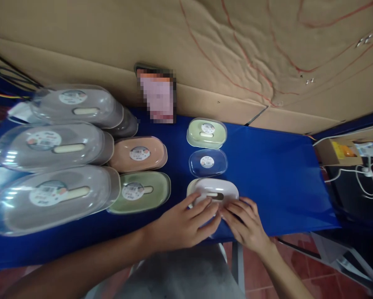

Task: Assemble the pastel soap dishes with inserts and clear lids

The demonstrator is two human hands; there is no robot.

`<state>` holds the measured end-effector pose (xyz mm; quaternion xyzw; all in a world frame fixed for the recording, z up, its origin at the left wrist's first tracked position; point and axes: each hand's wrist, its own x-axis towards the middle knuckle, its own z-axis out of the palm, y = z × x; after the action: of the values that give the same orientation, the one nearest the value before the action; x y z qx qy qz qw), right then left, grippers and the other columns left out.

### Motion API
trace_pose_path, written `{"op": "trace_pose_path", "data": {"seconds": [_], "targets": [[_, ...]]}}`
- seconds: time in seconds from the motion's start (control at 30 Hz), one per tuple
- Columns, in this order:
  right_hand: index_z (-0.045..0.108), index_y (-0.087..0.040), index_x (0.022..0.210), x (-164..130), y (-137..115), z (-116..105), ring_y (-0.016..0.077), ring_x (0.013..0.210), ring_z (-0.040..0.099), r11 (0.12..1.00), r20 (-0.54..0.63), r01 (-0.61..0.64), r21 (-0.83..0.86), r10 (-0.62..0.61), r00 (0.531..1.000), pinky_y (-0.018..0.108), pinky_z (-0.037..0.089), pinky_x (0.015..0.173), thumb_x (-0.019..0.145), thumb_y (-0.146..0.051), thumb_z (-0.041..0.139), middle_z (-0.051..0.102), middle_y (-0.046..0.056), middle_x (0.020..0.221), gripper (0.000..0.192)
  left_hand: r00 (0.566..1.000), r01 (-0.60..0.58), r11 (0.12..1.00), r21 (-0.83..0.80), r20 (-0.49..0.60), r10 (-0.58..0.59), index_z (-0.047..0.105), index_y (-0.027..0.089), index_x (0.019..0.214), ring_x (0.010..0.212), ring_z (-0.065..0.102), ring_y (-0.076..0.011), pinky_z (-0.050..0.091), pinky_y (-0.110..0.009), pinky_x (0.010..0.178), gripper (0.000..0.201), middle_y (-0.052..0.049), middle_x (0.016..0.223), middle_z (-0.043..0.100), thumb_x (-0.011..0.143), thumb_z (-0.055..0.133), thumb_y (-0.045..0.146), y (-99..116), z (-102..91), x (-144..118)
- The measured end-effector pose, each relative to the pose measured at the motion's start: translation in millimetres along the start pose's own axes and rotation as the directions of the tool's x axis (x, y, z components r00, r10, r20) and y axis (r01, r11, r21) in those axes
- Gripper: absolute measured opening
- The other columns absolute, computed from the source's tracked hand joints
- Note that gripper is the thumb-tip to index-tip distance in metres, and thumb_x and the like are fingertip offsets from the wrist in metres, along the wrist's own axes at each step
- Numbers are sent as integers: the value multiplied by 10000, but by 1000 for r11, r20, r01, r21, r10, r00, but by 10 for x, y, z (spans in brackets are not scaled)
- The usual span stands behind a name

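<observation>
A white oval tray [216,190] with a slot in its middle lies near the front edge of the blue table [276,174]. My left hand [186,222] rests its fingers on the tray's near left side. My right hand [247,222] touches its near right side. Just beyond it sits a clear lid [208,162] with a round sticker. Further back stands a closed pale green box [207,133] under its own clear lid.
Stacks of boxed oval containers fill the left: grey ones [54,145], a peach one [139,154] and a green one [139,191]. Cardboard [236,50] forms the back wall. A small carton and white cables [361,166] lie at the right.
</observation>
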<state>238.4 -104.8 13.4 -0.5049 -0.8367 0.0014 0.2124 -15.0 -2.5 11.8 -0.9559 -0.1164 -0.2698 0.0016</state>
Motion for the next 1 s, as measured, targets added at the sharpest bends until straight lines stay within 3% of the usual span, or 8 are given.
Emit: {"op": "trace_pose_path", "data": {"seconds": [0.17,0.3,0.5,0.67,0.77,0.83,0.9,1.0], "targets": [[725,-245,1349,196,86,68,205,1128,735,998,34,65,-16,-64,997,422,487,1134,1054,-146,604,819,46,1130,334,994,75,997,27,76,-77,719,199,1206,1139,676,-266,514,-489,1091,180,-87,1209,745,1042,665,248,-91,35,-12],[713,-265,1358,194,87,117,201,1123,740,996,41,83,-35,-82,996,427,490,1116,1058,-167,627,826,29,1135,327,990,66,997,34,125,-70,709,186,1142,1068,674,-255,515,-482,1041,123,-82,1135,736,1048,630,192,-123,20,-3],[712,-196,1367,201,90,131,211,1162,742,991,89,130,18,-131,987,432,447,1134,1039,-107,630,817,57,1217,350,989,71,996,53,126,-77,715,166,1098,1043,659,-241,502,-457,1044,121,-91,1126,738,1055,603,183,-110,75,-15],[633,-232,1487,447,492,72,250,1324,682,993,53,60,100,-65,996,469,453,1171,1080,-195,561,765,90,1361,414,989,75,997,31,126,-78,726,160,1069,1022,654,-243,486,-485,1082,99,-88,1101,736,1023,649,203,-111,101,-20],[508,-299,1608,675,819,135,294,1565,474,997,116,-33,76,24,993,543,427,1235,1099,-215,524,584,90,1619,515,984,118,993,7,135,-118,735,176,1066,1132,647,-276,425,-585,1176,156,-99,1182,735,1027,641,294,-110,87,-13],[462,-326,1638,782,962,215,316,1619,388,997,189,-41,65,28,982,587,413,1261,1103,-290,556,488,83,1697,544,976,159,987,-13,153,-155,740,181,1087,1228,625,-304,394,-625,1208,206,-111,1308,711,1024,632,344,-107,70,-9],[437,-330,1653,816,1028,282,332,1596,427,998,195,-49,43,40,980,601,438,1253,1086,-373,609,499,100,1687,594,970,190,981,-33,164,-182,742,182,1126,1270,613,-314,414,-616,1205,231,-110,1391,680,1017,638,358,-103,53,-8],[439,-323,1655,740,1023,283,353,1500,552,995,102,-93,-35,96,990,575,530,1182,1044,-412,683,593,141,1589,663,966,224,974,-39,139,-217,721,189,1248,1303,608,-317,468,-583,1181,274,-117,1435,656,1014,669,323,-98,34,-8]]}}
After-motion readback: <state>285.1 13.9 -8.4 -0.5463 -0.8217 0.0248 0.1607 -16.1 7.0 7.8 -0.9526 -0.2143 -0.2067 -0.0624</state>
